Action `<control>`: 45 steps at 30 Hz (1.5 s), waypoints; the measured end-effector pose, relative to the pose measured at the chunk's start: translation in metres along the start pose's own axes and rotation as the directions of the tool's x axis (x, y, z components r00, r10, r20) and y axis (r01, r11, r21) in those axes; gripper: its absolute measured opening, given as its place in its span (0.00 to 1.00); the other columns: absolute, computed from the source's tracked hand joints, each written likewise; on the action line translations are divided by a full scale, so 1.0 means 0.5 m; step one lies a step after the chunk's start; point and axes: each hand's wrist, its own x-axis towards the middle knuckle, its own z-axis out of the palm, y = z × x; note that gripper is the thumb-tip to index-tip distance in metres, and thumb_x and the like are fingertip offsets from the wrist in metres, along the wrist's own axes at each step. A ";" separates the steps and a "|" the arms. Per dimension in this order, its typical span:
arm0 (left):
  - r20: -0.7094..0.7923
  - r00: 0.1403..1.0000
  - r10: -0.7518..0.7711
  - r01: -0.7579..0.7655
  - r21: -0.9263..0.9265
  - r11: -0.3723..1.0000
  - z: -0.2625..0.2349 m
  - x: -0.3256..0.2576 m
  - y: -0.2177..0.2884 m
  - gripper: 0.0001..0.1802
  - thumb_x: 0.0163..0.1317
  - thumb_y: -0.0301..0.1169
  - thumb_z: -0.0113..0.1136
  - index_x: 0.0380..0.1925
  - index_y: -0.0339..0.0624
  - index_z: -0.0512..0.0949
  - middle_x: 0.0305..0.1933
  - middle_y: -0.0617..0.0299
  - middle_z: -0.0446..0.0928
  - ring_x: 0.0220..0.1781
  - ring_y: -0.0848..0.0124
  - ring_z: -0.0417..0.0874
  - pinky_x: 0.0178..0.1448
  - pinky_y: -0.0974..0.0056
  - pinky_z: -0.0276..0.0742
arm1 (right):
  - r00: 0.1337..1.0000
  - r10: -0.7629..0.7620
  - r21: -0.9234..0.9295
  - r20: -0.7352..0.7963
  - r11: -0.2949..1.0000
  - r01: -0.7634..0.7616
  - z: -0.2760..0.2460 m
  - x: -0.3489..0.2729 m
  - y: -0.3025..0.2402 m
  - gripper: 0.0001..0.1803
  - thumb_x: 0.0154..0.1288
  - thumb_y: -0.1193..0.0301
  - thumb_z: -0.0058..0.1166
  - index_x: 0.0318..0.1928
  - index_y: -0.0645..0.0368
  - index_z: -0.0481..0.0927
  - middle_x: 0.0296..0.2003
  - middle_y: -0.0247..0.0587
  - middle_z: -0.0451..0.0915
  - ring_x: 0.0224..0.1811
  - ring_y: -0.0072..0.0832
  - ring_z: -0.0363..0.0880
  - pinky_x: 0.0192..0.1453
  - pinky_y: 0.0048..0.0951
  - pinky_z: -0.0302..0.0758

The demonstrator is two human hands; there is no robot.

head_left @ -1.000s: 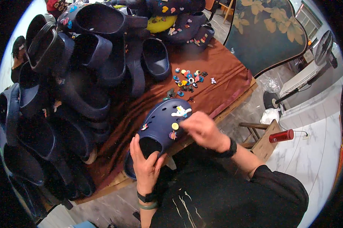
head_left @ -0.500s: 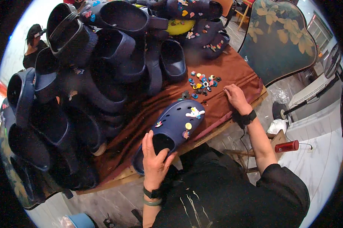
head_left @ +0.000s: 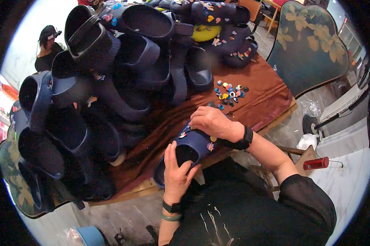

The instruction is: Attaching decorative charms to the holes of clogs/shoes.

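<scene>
A navy clog (head_left: 196, 142) lies at the table's near edge, its toe pointing away and to the right. My left hand (head_left: 178, 175) grips it at the foot opening, fingers along the left side and thumb by the opening's near rim. Over the toe part bends my right hand (head_left: 215, 123), its fingers drawn together on the upper; whatever they pinch is hidden. Small decorative charms show on the clog, among them a purplish one (head_left: 210, 146) and a multicoloured one (head_left: 182, 134). Beyond the toe lies a loose heap of small colourful charms (head_left: 231, 93).
Large navy clogs (head_left: 129, 78) pile up across the left and back of the table, some with charms. A brown cloth (head_left: 262, 80) covers the tabletop. A blue bucket (head_left: 90, 236) stands on the floor, and a red cylinder (head_left: 316, 163) is at the right. Another person (head_left: 47, 49) appears at far left.
My right hand has come left from the cloth beside the charm heap onto the clog's toe part, covering the white charm there. The left hand keeps its grip. The whole view has shifted slightly.
</scene>
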 end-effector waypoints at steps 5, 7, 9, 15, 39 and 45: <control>0.043 0.998 -0.035 0.035 0.001 0.999 0.001 -0.005 -0.003 0.14 0.50 0.36 0.75 0.31 0.40 0.81 0.75 0.38 0.57 0.75 0.39 0.59 0.72 0.42 0.60 | 0.984 -0.007 -0.047 0.180 0.999 0.016 -0.014 0.007 0.002 0.05 0.60 0.66 0.61 0.34 0.52 0.85 0.39 0.31 0.83 0.48 0.33 0.77 0.56 0.38 0.70; 0.060 0.995 -0.084 0.079 0.085 0.993 -0.001 -0.006 0.009 0.16 0.51 0.39 0.74 0.32 0.41 0.81 0.75 0.39 0.57 0.75 0.40 0.57 0.71 0.40 0.58 | 0.966 -0.015 -0.064 0.258 0.997 0.033 -0.013 0.006 0.002 0.06 0.61 0.66 0.60 0.36 0.50 0.86 0.42 0.29 0.83 0.51 0.30 0.76 0.60 0.40 0.66; 0.072 0.989 -0.129 0.116 0.171 0.978 0.000 -0.006 0.018 0.18 0.52 0.42 0.74 0.34 0.42 0.82 0.75 0.40 0.56 0.76 0.41 0.56 0.70 0.38 0.56 | 0.964 -0.013 -0.116 0.264 0.992 0.045 -0.009 0.006 -0.008 0.06 0.61 0.66 0.59 0.37 0.50 0.86 0.42 0.29 0.83 0.52 0.30 0.76 0.60 0.40 0.66; 0.033 0.987 -0.159 0.138 0.339 0.930 0.010 -0.006 0.011 0.25 0.52 0.50 0.72 0.41 0.43 0.81 0.74 0.41 0.57 0.73 0.42 0.58 0.69 0.37 0.53 | 0.996 0.082 -0.015 -0.023 0.996 -0.083 0.028 -0.031 -0.016 0.06 0.64 0.69 0.60 0.38 0.54 0.86 0.42 0.34 0.84 0.50 0.34 0.79 0.57 0.39 0.71; -0.122 0.981 0.150 -0.161 -0.088 0.983 0.034 -0.042 -0.016 0.34 0.46 0.12 0.58 0.58 0.43 0.78 0.64 0.49 0.72 0.66 0.49 0.72 0.66 0.49 0.65 | 0.916 0.370 -0.141 -0.153 0.909 -0.391 -0.114 -0.096 0.212 0.09 0.63 0.66 0.62 0.41 0.55 0.85 0.39 0.45 0.84 0.42 0.45 0.82 0.48 0.39 0.78; 0.008 0.995 0.097 -0.096 -0.103 0.990 0.014 -0.027 0.010 0.28 0.48 0.14 0.57 0.53 0.39 0.80 0.70 0.48 0.69 0.71 0.49 0.68 0.67 0.48 0.63 | 0.924 0.369 -0.251 -0.104 0.889 -0.383 -0.071 -0.149 0.261 0.08 0.60 0.69 0.63 0.37 0.58 0.82 0.39 0.47 0.81 0.43 0.49 0.80 0.47 0.44 0.77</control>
